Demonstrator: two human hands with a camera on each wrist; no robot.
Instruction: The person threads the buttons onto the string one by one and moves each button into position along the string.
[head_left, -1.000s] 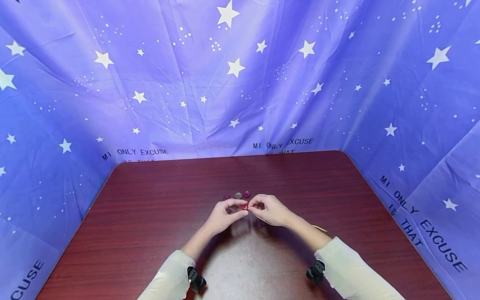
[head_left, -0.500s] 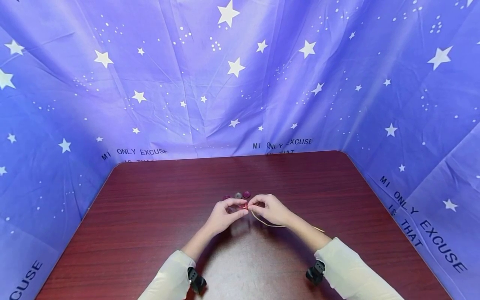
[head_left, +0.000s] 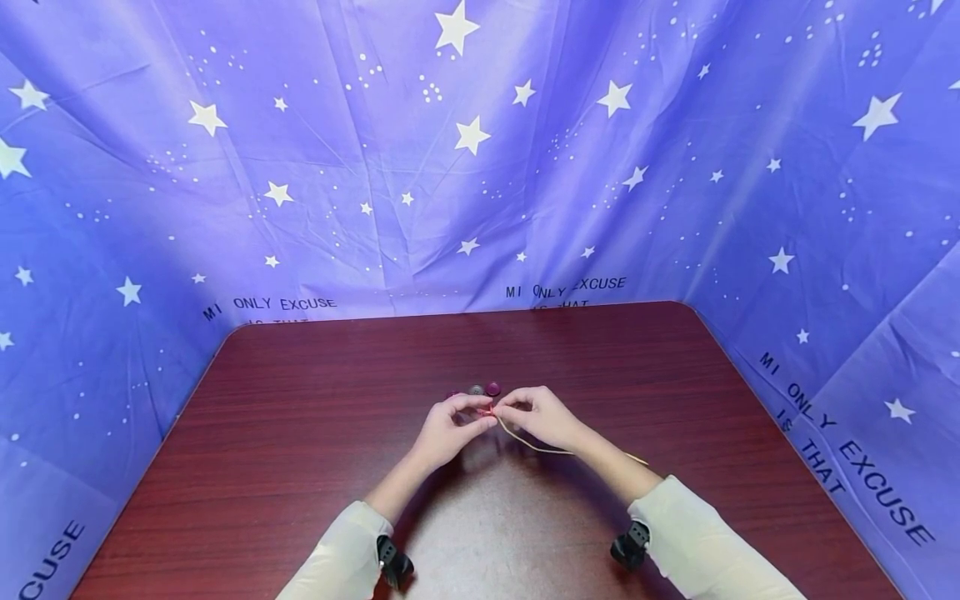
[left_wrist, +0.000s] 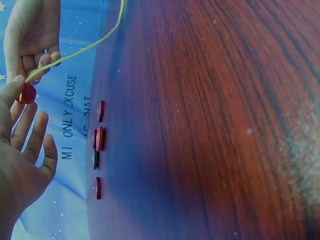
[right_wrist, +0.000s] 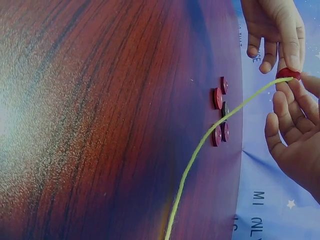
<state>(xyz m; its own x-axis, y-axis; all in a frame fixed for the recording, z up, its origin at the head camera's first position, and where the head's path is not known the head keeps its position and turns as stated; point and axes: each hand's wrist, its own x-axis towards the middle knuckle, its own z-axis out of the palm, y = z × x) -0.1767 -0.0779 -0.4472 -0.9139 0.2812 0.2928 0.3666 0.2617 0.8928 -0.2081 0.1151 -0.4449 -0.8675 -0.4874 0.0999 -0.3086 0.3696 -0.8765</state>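
Observation:
In the head view my left hand (head_left: pixel 446 429) and right hand (head_left: pixel 543 417) meet fingertip to fingertip above the table. Between thumb and forefinger, my left hand pinches a round red button (left_wrist: pixel 27 94) by its edge. At the button's face, the right hand's (right_wrist: pixel 300 145) thumb and forefinger pinch a yellow string (right_wrist: pixel 200 142). From there the string curves down under the right forearm (head_left: pixel 618 458). The string's tip and the button's holes are hidden by the fingers.
Several loose buttons lie just beyond the hands, among them a grey button (head_left: pixel 477 390), a purple button (head_left: pixel 492 388) and a red button (right_wrist: pixel 217 98). The dark red wooden table (head_left: pixel 337 375) ends at a purple star-printed curtain (head_left: pixel 420 167).
The yellow string has come into fuller view, sagging in a loop below the right hand. Both hands keep nearly the same place, with the right fingertips shifted slightly left.

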